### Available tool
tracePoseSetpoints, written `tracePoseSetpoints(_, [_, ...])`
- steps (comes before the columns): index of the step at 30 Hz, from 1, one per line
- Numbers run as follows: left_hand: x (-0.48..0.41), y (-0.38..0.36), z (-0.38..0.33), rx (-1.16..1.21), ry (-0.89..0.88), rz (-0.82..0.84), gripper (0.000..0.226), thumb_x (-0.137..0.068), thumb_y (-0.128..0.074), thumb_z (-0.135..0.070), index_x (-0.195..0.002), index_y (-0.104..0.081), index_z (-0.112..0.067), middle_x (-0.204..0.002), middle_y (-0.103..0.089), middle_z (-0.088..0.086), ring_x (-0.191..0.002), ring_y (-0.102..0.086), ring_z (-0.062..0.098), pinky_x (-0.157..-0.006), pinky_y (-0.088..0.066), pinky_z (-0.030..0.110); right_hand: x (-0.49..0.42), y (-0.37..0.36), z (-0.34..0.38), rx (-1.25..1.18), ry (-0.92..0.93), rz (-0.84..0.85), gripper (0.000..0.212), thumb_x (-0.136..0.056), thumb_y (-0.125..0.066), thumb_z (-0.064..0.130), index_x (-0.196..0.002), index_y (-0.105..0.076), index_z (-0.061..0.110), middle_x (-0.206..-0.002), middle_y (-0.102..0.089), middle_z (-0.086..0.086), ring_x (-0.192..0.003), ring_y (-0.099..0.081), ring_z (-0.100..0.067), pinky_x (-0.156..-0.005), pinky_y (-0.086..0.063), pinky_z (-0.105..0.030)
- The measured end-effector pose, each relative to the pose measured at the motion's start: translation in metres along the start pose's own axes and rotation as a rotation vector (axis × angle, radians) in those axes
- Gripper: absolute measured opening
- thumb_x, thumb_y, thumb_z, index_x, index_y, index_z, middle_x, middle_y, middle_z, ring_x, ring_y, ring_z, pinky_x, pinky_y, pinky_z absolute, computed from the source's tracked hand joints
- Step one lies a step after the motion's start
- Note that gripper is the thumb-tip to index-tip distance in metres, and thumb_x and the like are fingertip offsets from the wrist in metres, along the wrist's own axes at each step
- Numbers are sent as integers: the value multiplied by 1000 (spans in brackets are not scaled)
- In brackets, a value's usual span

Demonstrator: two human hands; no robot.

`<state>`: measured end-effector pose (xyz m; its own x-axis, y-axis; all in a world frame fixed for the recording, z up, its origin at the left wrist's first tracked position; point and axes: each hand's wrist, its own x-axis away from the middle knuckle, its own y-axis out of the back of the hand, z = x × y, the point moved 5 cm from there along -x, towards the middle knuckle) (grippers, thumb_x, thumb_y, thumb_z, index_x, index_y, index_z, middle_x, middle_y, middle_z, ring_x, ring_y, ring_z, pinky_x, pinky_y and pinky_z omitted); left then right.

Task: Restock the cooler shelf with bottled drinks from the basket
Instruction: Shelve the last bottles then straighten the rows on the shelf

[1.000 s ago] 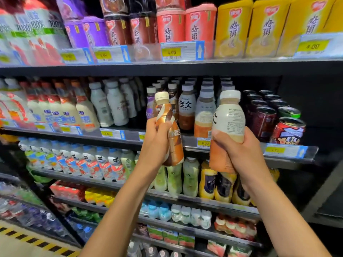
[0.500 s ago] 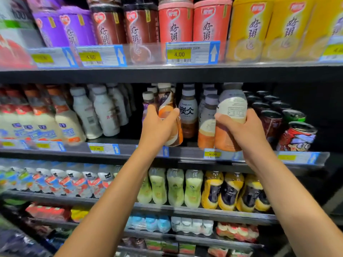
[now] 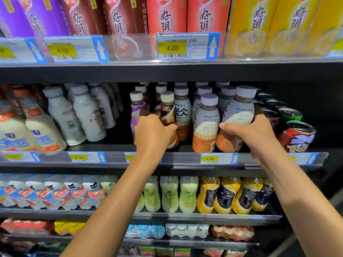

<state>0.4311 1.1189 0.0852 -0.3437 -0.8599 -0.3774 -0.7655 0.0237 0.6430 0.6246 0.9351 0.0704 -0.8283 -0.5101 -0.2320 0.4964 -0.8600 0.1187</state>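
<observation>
A shop cooler packed with drinks fills the view. At the front edge of the middle cooler shelf (image 3: 181, 158), two hands set down stock. The left hand (image 3: 152, 134) wraps its fingers round a brown bottle (image 3: 168, 112), wedged between a purple-labelled bottle (image 3: 136, 112) and one marked "TANBING 炭仌" (image 3: 182, 110). The right hand (image 3: 256, 134) grips a white-and-orange bottle (image 3: 239, 112) just beside a matching bottle (image 3: 206, 123) and near the cans (image 3: 297, 134) at the shelf's right end. The basket is out of view.

The right bottle leans slightly. A careless release could tip it into its neighbour or over the front edge, and the left slot looks tight. Price tags read "4.00" (image 3: 172, 48) above and "6.00" (image 3: 209, 158) below. The tubs (image 3: 165, 17) overhead read "好粥".
</observation>
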Motion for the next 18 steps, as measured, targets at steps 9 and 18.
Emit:
tracePoseSetpoints(9, [10,8,-4,-299,-94,-115,37,-88,-65,-38,-74,-46,-11,-77,-45,5,-75,-47,29,-63,-35,35,-1,-4,-13,57,-25,80,38,-68,-89,14,-103,-73,10,-93,-78,-1,-87,-74,-16,-70,-57,-29])
tracePoseSetpoints(18, [11,4,2,-193,-63,-104,37,-93,-63,-41,-80,-52,-7,-86,-39,6,-76,-37,25,-67,-33,36,-6,-4,-12,196,-19,125,38,-68,-90,24,-101,-74,14,-94,-77,1,-90,-73,-17,-86,-58,-46])
